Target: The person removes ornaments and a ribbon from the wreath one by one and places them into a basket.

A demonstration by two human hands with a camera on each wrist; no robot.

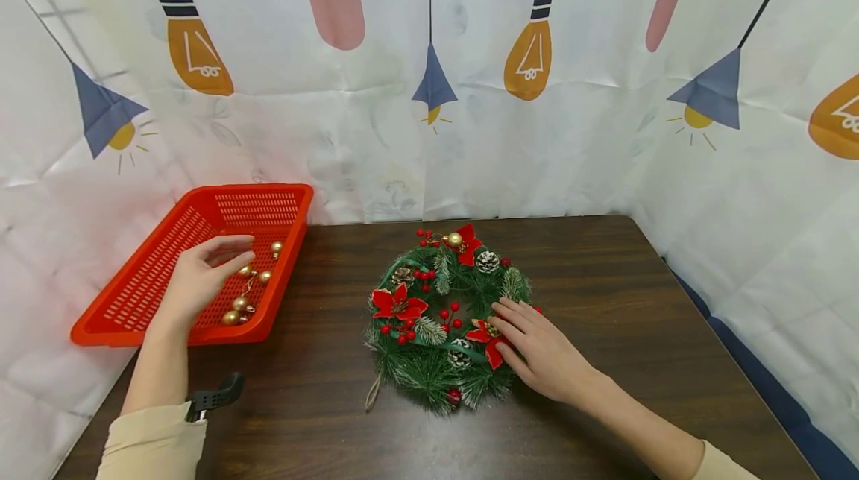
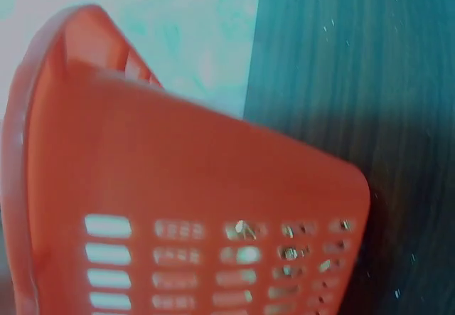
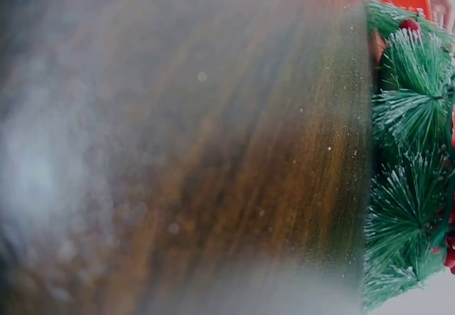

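In the head view, my left hand (image 1: 204, 271) hovers over the red plastic basket (image 1: 293, 264), its thumb and fingers apart with nothing visible between them. Several gold bauble ornaments (image 1: 240, 303) lie inside that basket, some joined by a thin gold stem. A green Christmas wreath (image 1: 429, 372) with red poinsettias, berries, pinecones and one gold bauble (image 1: 454, 239) lies flat on the table. Resting on the wreath's right side is my right hand (image 1: 543, 349), fingers extended across a red poinsettia (image 1: 495, 355). The left wrist view shows the basket's slotted wall (image 2: 192, 158) but no hand.
The dark wooden table (image 1: 590, 279) reaches back to a white curtain (image 1: 376, 144) printed with lamps and bulbs. The basket stands at the table's left edge. A twine loop (image 1: 372, 394) sticks out at the wreath's lower left.
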